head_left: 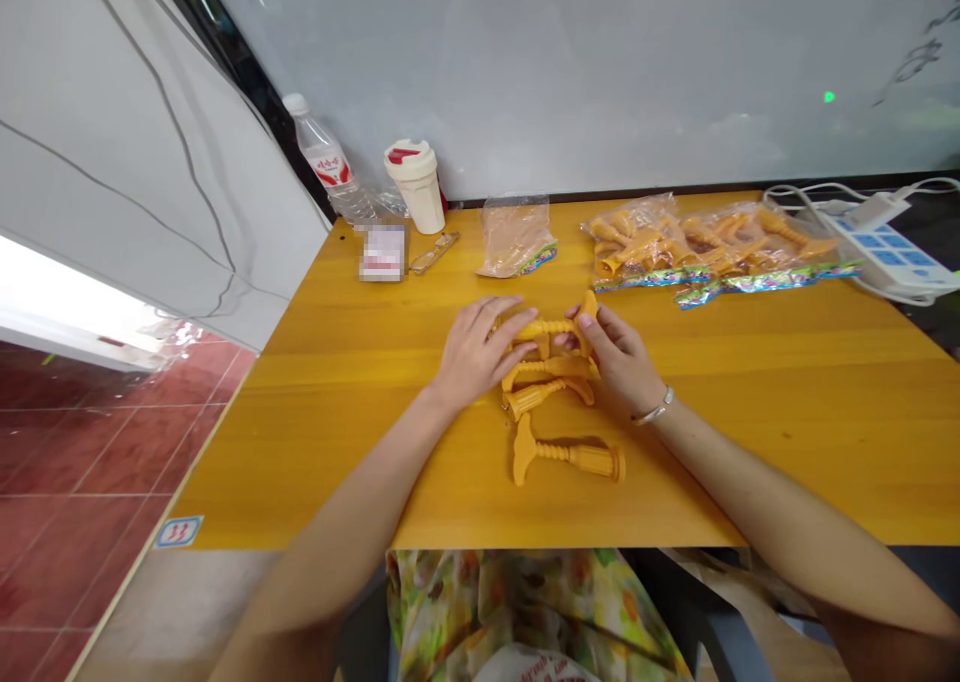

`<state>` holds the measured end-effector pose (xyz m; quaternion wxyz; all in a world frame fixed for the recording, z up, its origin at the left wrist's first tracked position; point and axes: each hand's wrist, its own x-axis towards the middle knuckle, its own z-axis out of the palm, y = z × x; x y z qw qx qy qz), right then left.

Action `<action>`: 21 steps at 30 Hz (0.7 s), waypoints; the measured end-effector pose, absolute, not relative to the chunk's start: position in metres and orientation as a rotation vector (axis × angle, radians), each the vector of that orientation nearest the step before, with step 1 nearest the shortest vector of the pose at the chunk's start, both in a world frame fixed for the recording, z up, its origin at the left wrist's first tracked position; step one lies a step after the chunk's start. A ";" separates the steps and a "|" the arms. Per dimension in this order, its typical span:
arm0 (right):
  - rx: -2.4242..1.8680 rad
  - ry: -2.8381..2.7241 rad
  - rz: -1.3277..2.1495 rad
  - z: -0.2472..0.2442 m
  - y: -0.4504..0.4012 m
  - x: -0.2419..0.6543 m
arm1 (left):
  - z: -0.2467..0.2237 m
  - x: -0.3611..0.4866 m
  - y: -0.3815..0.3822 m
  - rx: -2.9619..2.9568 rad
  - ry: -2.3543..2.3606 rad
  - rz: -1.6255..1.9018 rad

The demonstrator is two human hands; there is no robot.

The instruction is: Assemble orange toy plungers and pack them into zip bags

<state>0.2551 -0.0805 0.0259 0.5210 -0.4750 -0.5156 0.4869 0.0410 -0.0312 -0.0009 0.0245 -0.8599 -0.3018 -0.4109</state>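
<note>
My right hand (621,357) pinches the T-shaped crosspiece of an orange plastic turned leg (555,328) between thumb and fingers. My left hand (480,347) wraps its fingers over the other end of the same leg, partly hiding it. Just below the hands, more orange legs lie close together, among them a leg with a fluted end (536,397). Nearer the table's front edge, another orange leg (574,456) lies on its side, crosspiece to the left and round foot to the right.
Clear bags of orange parts (637,242) lie at the back right, beside a white power strip (892,247). A flattened clear bag (514,237) lies at the back middle. Further left stand a white cup (420,192) and a plastic bottle (330,167), near glasses (433,253).
</note>
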 end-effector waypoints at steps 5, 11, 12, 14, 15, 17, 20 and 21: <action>-1.091 -1.487 1.015 0.025 -0.084 0.258 | 0.004 0.037 -0.031 -2.763 -0.998 -1.294; -0.959 -2.098 0.487 0.027 -0.072 0.283 | 0.034 0.026 -0.032 -3.299 -1.329 -1.509; -0.950 -2.181 0.431 0.030 -0.072 0.285 | 0.038 0.024 -0.032 -3.337 -1.458 -1.537; -0.979 -2.286 0.395 0.036 -0.073 0.286 | 0.042 0.021 -0.032 -3.386 -1.693 -1.592; -1.002 -2.311 0.419 0.039 -0.074 0.286 | 0.043 0.020 -0.032 -3.403 -1.781 -1.629; -1.025 -2.287 0.478 0.041 -0.076 0.285 | 0.041 0.019 -0.029 -3.398 -1.879 -1.736; -1.040 -2.022 0.435 0.037 -0.079 0.282 | 0.036 0.017 -0.026 -3.280 -1.860 -1.934; -1.048 -1.875 0.408 0.035 -0.079 0.281 | 0.034 0.017 -0.025 -3.199 -1.850 -2.023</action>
